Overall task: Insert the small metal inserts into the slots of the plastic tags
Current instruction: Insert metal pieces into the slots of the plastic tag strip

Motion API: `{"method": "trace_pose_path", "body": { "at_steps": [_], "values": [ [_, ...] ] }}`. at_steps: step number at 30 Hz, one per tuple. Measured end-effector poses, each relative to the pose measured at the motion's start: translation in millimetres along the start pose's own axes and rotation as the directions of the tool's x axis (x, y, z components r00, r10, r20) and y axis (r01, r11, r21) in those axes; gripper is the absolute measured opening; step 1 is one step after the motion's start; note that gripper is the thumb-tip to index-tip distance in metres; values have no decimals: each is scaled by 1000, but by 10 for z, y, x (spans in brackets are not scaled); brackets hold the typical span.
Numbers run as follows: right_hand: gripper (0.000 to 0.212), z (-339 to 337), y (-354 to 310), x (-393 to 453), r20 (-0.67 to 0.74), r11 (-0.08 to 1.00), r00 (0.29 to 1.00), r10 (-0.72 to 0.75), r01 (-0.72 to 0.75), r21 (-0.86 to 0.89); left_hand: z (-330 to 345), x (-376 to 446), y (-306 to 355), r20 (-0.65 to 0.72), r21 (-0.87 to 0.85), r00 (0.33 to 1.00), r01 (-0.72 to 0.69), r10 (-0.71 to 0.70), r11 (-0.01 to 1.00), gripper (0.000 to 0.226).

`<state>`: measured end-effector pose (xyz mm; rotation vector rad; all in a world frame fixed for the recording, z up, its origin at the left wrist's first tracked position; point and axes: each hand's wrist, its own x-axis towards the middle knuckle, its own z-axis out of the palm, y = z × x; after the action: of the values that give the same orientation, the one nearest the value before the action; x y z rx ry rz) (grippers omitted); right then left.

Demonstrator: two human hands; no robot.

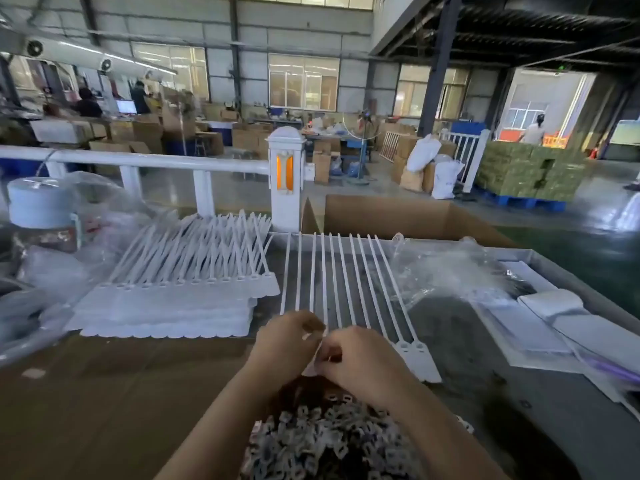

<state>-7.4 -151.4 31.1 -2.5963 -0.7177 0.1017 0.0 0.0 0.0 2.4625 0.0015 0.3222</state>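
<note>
A strip of joined white plastic tags (420,358) lies in front of me, its several long thin tails fanning away toward a cardboard box. My left hand (287,336) pinches the near edge of the strip at its left end. My right hand (353,356) has its fingers curled at the same tag head, pinching what looks like a small metal insert; the piece itself is mostly hidden by the fingers. A heap of small metal inserts (322,441) lies just below my wrists.
A stack of white tag strips (173,303) lies to the left. Crumpled clear plastic bags (446,271) and flat white packets (550,303) sit to the right. An open cardboard box (398,216) and a white railing post (285,178) stand behind the table.
</note>
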Motion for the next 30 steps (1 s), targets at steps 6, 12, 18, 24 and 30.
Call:
{"method": "trace_pose_path", "body": {
  "at_steps": [6,12,18,24,30],
  "values": [
    [12,-1,-18,274,228,998,972,-57,54,18,-63,155,-207,105,197,993,-76,56,978,22],
    [11,57,112,302,276,993,954,-116,113,28,3,79,-387,147,91,983,-128,114,988,28],
    [16,28,178,244,313,991,943,-112,129,-32,65,21,-424,139,73,976,-181,170,981,27],
    [9,77,126,221,292,982,948,-128,161,-94,73,25,-430,121,30,975,-190,185,981,26],
    [6,79,105,218,301,992,948,-107,121,-29,59,23,-437,112,25,974,-202,198,979,27]
  ]
}}
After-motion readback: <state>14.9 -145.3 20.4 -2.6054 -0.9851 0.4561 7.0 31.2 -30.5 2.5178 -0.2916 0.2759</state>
